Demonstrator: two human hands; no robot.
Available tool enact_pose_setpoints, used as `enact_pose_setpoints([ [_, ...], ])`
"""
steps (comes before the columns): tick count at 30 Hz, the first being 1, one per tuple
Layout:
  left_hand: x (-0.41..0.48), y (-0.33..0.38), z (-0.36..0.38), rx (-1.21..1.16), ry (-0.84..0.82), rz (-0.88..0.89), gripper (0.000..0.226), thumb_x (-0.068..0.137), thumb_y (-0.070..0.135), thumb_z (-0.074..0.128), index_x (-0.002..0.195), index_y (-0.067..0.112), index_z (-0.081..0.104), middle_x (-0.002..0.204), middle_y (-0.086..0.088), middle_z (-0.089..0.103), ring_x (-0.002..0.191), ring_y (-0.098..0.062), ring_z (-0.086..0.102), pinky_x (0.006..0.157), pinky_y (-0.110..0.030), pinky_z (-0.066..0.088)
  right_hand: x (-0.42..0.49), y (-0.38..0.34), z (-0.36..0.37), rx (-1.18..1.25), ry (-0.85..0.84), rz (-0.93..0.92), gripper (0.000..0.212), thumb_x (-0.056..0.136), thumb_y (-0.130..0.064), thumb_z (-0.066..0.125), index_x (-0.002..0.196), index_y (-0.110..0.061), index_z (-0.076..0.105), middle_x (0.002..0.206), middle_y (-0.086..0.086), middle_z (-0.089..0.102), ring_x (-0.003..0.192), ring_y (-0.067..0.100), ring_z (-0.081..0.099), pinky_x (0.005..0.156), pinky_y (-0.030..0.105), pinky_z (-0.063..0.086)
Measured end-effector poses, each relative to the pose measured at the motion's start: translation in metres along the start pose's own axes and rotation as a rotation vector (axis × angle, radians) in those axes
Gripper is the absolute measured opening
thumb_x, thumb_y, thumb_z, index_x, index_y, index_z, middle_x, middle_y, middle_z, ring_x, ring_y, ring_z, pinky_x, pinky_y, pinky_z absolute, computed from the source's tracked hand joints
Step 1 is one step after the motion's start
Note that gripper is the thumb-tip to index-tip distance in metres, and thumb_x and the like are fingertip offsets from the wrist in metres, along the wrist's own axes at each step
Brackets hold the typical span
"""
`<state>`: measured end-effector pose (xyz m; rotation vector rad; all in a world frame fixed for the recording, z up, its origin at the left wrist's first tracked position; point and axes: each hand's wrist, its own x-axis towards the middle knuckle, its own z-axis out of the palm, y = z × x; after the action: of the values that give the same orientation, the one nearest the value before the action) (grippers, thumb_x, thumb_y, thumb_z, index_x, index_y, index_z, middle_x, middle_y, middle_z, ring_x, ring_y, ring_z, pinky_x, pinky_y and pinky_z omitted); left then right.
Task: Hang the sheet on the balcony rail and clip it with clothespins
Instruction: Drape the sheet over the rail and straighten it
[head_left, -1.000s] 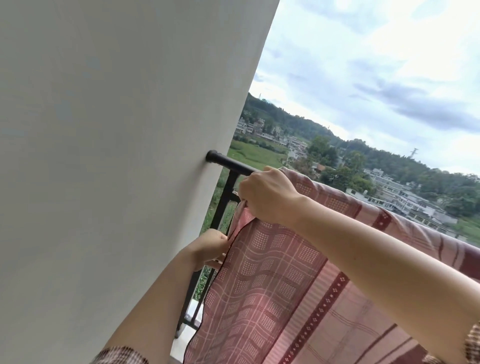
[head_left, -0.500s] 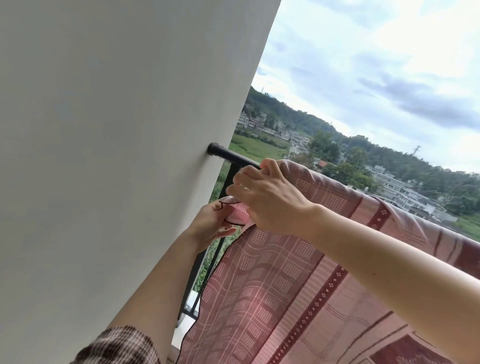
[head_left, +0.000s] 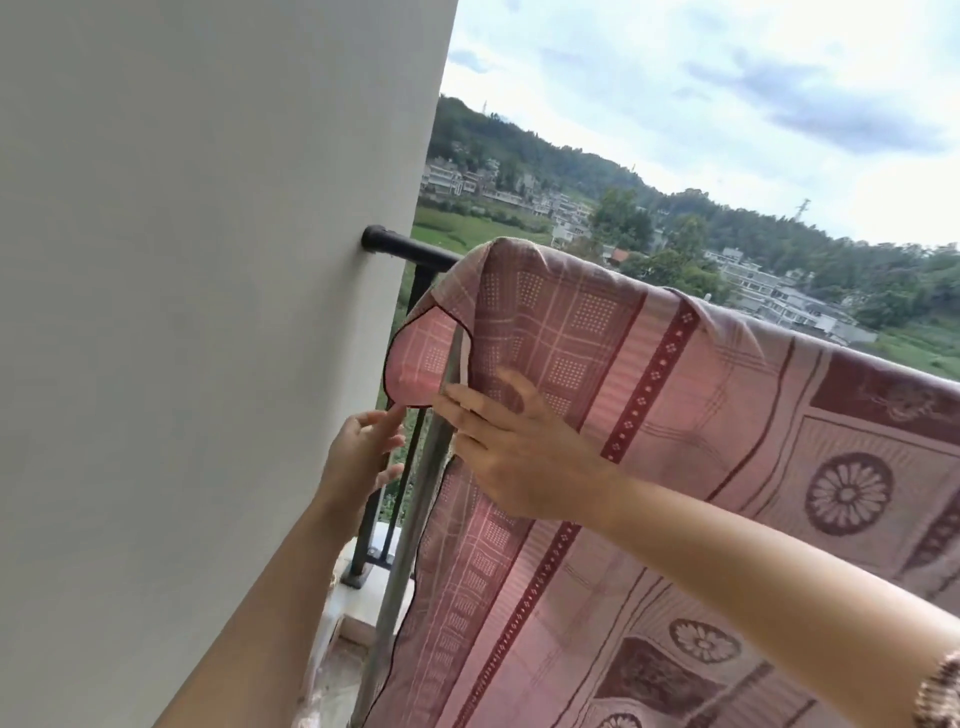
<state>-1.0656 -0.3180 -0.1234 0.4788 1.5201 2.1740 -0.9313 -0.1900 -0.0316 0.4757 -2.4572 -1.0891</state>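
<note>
A pink and maroon patterned sheet (head_left: 675, 415) hangs draped over the black balcony rail (head_left: 405, 248), which meets the wall at the left. The sheet's near corner (head_left: 421, 358) is folded and hangs loose by a grey vertical pole (head_left: 415, 514). My right hand (head_left: 514, 457) lies with straight fingers against the sheet just below that corner. My left hand (head_left: 358, 457) is raised beside the wall, fingers extended, fingertips at the corner's lower edge. No clothespin is in view.
A plain white wall (head_left: 208, 312) fills the left side, close to my left arm. Black vertical balusters (head_left: 374, 525) stand on a low ledge below the rail. Beyond the rail lie fields, houses and wooded hills.
Both hands have let go of the sheet's top edge and dropped lower. The corner now hangs free, and the view has shifted right and back.
</note>
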Motion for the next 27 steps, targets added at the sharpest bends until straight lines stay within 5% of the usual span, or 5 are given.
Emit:
enact_pose_setpoints([
  [11, -0.076, -0.133, 0.048, 0.778, -0.189, -0.215, 0.025, 0.083, 0.034, 0.062, 0.107, 0.025, 0.059, 0.098, 0.005, 0.060, 0.089, -0.015, 0.055, 0.084, -0.033, 0.043, -0.086, -0.062, 0.022, 0.304, -0.076, 0.465, 0.044, 0.083, -0.024, 0.053, 0.126, -0.016, 0.059, 0.136, 0.000, 0.055, 0.131, 0.017, 0.034, 0.106, 0.047, 0.020],
  [14, -0.089, -0.121, 0.061, 0.740, -0.180, -0.253, 0.024, 0.091, 0.023, 0.051, 0.070, 0.015, 0.058, 0.068, -0.004, 0.059, 0.062, -0.019, 0.052, 0.061, -0.031, 0.041, -0.116, -0.076, 0.012, 0.593, -0.182, 0.758, 0.053, 0.083, -0.019, 0.048, 0.135, -0.018, 0.046, 0.140, -0.001, 0.046, 0.133, 0.016, 0.031, 0.113, 0.043, 0.018],
  [20, -0.140, -0.062, 0.140, -0.151, -0.372, -0.351, 0.013, 0.094, 0.013, 0.054, 0.102, 0.008, 0.063, 0.089, -0.010, 0.070, 0.075, -0.022, 0.069, 0.064, -0.034, 0.058, -0.220, -0.141, 0.014, 1.408, -0.552, 1.250, 0.127, 0.033, -0.076, 0.078, 0.141, -0.031, 0.032, 0.130, -0.007, 0.051, 0.122, 0.015, 0.047, 0.102, 0.038, 0.044],
  [25, -0.163, -0.024, 0.198, -0.319, -0.531, -0.247, 0.017, 0.092, 0.014, 0.055, 0.105, 0.012, 0.066, 0.103, -0.007, 0.067, 0.095, -0.019, 0.064, 0.082, -0.032, 0.055, -0.249, -0.068, -0.017, 1.412, -0.316, 1.736, 0.019, 0.096, -0.019, 0.045, 0.110, -0.013, 0.057, 0.062, 0.003, 0.064, 0.040, 0.013, 0.060, 0.042, 0.027, 0.052],
  [27, -0.174, -0.022, 0.200, -0.221, -0.665, -0.176, 0.018, 0.091, 0.010, 0.056, 0.105, 0.011, 0.067, 0.104, -0.007, 0.067, 0.104, -0.020, 0.062, 0.094, -0.035, 0.051, -0.265, -0.020, -0.050, 1.421, -0.071, 1.846, 0.027, 0.095, -0.002, 0.035, 0.103, -0.013, 0.058, 0.058, 0.008, 0.065, 0.038, 0.016, 0.061, 0.039, 0.027, 0.052],
])
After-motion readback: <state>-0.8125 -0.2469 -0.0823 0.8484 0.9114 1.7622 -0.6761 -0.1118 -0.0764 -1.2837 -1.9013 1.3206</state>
